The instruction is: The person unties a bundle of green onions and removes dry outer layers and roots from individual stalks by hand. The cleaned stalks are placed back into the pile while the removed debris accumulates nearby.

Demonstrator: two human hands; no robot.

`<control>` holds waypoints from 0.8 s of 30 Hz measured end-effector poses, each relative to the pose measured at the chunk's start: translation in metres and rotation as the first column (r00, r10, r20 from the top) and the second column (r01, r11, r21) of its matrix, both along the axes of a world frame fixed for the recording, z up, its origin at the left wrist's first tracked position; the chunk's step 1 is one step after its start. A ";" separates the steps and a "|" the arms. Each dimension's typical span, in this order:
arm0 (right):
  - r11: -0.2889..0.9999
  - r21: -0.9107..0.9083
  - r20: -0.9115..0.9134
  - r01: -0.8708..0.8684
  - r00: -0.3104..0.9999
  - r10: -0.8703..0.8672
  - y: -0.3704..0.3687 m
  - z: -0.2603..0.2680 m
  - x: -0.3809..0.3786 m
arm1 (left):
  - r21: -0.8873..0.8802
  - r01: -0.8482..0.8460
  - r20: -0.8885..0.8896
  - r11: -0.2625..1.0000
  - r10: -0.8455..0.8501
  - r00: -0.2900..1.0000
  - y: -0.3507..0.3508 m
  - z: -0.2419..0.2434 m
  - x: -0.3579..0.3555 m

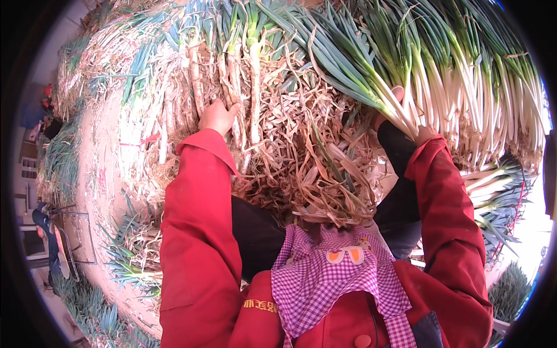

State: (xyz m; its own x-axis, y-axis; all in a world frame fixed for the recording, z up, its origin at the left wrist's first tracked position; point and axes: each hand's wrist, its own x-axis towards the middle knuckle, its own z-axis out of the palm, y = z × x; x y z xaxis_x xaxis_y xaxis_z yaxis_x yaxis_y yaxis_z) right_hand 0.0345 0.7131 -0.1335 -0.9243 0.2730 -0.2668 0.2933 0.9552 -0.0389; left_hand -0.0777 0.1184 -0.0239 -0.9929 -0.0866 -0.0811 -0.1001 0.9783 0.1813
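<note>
Unpeeled green onions [254,87] with brown, dry outer leaves lie at the upper middle, roots towards me. My left hand [219,116] rests on their stalks, its thumb against one brown stalk; whether it grips any is unclear. On the right, my right hand [425,135] holds the lower white ends of a few clean green onions [391,102], whose green leaves slant up to the left. They lie over the edge of a wide row of clean green onions [472,91] with white stalks and roots. A heap of dry peeled leaves [313,174] spreads between my arms.
More onion bundles [141,126] lie at the left, one with a red tie. A tied bundle [496,200] lies below the clean row on the right. Piles of green onions [58,161] line the far left, near a metal-framed object [65,243]. My knees flank the leaf heap.
</note>
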 end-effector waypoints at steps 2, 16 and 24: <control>0.991 -0.084 -0.252 -0.108 0.964 0.084 -0.037 0.019 -0.003 | -0.044 0.000 0.049 0.999 0.002 0.999 -0.004 -0.016 -0.010; 0.156 -0.975 0.180 0.155 0.970 0.161 -0.436 0.035 -0.077 | 0.921 -0.382 0.383 0.076 -0.002 0.924 -0.025 0.016 0.004; -0.276 -0.937 0.268 0.214 0.948 -0.172 -0.349 0.062 -0.055 | 0.933 -0.357 0.359 -0.032 0.036 0.933 -0.060 0.010 -0.011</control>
